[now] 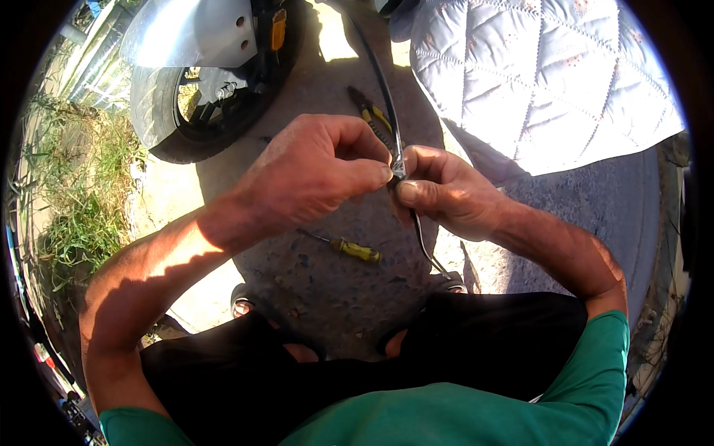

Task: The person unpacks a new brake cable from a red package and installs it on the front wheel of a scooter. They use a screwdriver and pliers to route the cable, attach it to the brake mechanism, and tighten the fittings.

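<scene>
A long black cable point(382, 78) runs down from the top, between my hands, towards my right foot. A small shiny, silvery or clear piece point(399, 165) sits on it between my fingertips. My right hand point(451, 195) pinches the cable between thumb and fingers at this piece. My left hand point(316, 171) has its thumb and forefinger pressed together against the piece's left side; whatever they pinch is hidden. Below my hands, a screwdriver with a yellow handle point(357, 250) lies on the ground. Pliers with black and yellow handles point(379, 119) lie just beyond my fingers, partly covered.
A wheel with a black tyre point(178, 151) stands at the far left under a silver mudguard point(190, 33). White quilted fabric point(532, 82) spreads at the far right. Grass point(85, 215) grows along the left. My knees are bent on both sides of the rough concrete ground point(320, 279).
</scene>
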Tool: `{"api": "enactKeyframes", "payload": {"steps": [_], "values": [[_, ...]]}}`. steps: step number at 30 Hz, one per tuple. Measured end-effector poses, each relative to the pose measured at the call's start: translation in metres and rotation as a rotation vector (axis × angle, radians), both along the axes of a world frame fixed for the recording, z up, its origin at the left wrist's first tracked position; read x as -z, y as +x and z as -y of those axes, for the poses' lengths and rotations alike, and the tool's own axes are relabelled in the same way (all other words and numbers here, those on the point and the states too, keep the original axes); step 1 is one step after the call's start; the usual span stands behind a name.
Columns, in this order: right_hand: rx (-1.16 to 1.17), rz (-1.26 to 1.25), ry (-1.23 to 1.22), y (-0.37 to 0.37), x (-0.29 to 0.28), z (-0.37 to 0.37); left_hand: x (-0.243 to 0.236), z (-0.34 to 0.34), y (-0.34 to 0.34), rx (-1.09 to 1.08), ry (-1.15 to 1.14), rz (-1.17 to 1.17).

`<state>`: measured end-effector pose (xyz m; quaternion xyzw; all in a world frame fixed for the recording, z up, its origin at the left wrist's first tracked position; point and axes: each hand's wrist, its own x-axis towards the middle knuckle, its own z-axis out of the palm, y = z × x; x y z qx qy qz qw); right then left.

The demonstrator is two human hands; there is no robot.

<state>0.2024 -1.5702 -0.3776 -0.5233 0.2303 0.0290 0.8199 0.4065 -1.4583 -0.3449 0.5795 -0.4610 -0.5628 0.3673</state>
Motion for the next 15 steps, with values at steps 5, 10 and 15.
{"api": "enactKeyframes", "payload": {"steps": [5,10,15], "values": [[0.021,0.001,-0.136,0.0,0.0006,-0.0002,0.0015,0.0005,-0.003,-0.012,-0.007,0.017],[0.0,-0.033,-0.134,-0.002,-0.0011,0.0039,0.0013,0.0045,-0.0056,-0.012,0.0,-0.003],[0.001,-0.021,-0.169,-0.0024,0.0006,0.0042,0.0078,0.0082,-0.0084,-0.046,0.002,0.009]]}}
